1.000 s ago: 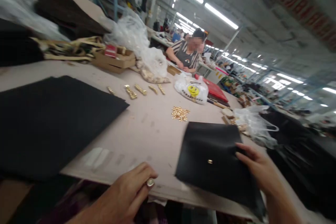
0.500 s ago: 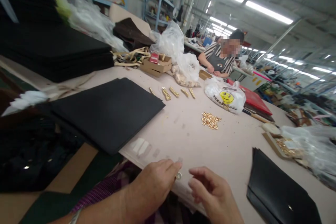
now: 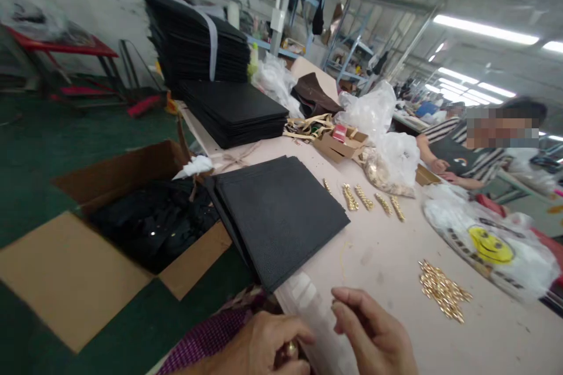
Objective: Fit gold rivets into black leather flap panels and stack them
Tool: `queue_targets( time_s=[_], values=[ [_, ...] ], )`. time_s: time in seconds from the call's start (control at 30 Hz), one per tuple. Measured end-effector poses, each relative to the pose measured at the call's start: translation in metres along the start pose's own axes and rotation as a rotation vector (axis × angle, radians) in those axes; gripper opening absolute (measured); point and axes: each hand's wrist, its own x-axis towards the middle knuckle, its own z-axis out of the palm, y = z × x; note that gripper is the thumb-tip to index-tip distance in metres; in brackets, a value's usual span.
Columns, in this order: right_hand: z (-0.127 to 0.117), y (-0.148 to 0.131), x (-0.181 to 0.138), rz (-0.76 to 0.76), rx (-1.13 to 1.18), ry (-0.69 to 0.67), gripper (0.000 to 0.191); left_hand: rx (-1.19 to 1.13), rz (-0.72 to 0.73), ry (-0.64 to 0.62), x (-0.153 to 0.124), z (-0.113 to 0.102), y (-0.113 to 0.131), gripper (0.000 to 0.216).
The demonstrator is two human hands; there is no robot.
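- Small gold fitting (image 3: pixel 291 350) sits in my left hand (image 3: pixel 264 348), low at the near table edge; fingers curled in around it, pinching it.
- My right hand (image 3: pixel 373 340) is just beside the left, fingers bent and loosely curled over the table (image 3: pixel 387 258) edge. Can't tell if it grips anything; the fingertips are close to the fitting.
- Purple checked sleeve (image 3: pixel 206 337) shows under my left wrist.
- Clear tape strips (image 3: pixel 303 296) are stuck on the table right above my hands.
- Flat stack of black sheets (image 3: pixel 281 214) lies left of centre, one corner over the table edge.
- Loose pile of gold pieces (image 3: pixel 442 290) lies to the right, well apart from my hands.
- Row of gold chain bits (image 3: pixel 365 199) sits beyond the sheets.
- White smiley bag (image 3: pixel 488 243) is far right; clear bags (image 3: pixel 387 140) and a small carton (image 3: pixel 341 143) sit behind the chain bits.
- Taller black stacks (image 3: pixel 211 76) are at the table's far left end.
- Open cardboard box (image 3: pixel 101 246) with dark stuff inside stands on the green floor, left of the table.
- A person in a striped top (image 3: pixel 475 158) works across the table. Shelving (image 3: pixel 285 6) and strip lights are behind; the view is blurred.
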Motion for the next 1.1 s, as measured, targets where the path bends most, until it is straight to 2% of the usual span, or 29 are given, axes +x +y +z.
queue_targets(
  time_s=[0.07,0.13,0.23,0.33,0.4,0.5,0.63,0.73,0.83,0.9,0.97,1.03,1.1],
  values=[
    [0.005,-0.013,0.035,-0.165,-0.121,-0.043,0.026,-0.246,-0.221,-0.012,-0.006,-0.004,-0.012,0.029],
    [0.018,-0.025,0.073,-0.322,-0.236,-0.078,0.018,-0.418,-0.351,0.089,-0.01,-0.004,-0.024,0.034],
    [0.044,-0.035,0.12,-0.519,-0.408,-0.119,0.013,-0.567,-0.365,0.252,-0.014,-0.003,-0.038,0.048],
    [0.059,-0.038,0.142,-0.615,-0.557,-0.178,0.012,-0.616,-0.294,0.292,-0.016,-0.007,-0.044,0.047],
    [0.057,-0.036,0.138,-0.621,-0.621,-0.211,0.012,-0.644,-0.212,0.295,-0.017,-0.01,-0.043,0.043],
    [0.041,-0.024,0.109,-0.605,-0.657,-0.261,0.015,-0.845,-0.081,0.293,-0.018,-0.013,-0.037,0.046],
    [0.015,0.001,0.056,-0.578,-0.603,-0.393,0.02,-1.04,-0.156,0.348,-0.017,-0.008,-0.033,0.053],
    [0.004,0.015,0.027,-0.494,-0.458,-0.456,0.019,-1.097,-0.202,0.39,-0.017,-0.002,-0.036,0.057],
    [0.004,0.017,0.014,-0.205,-0.268,-0.378,0.014,-1.106,-0.26,0.395,-0.018,0.004,-0.038,0.049],
    [0.009,0.013,0.012,0.017,-0.144,-0.316,0.013,-1.109,-0.354,0.366,-0.019,0.007,-0.038,0.045],
    [0.017,0.008,0.012,0.171,-0.053,-0.3,0.016,-1.109,-0.441,0.348,-0.019,0.008,-0.037,0.043],
    [0.023,0.002,0.013,0.242,-0.018,-0.315,0.016,-1.089,-0.473,0.358,-0.02,0.009,-0.037,0.041],
    [0.028,-0.003,0.013,0.25,-0.035,-0.32,0.015,-1.065,-0.464,0.359,-0.02,0.01,-0.037,0.043]
  ],
)
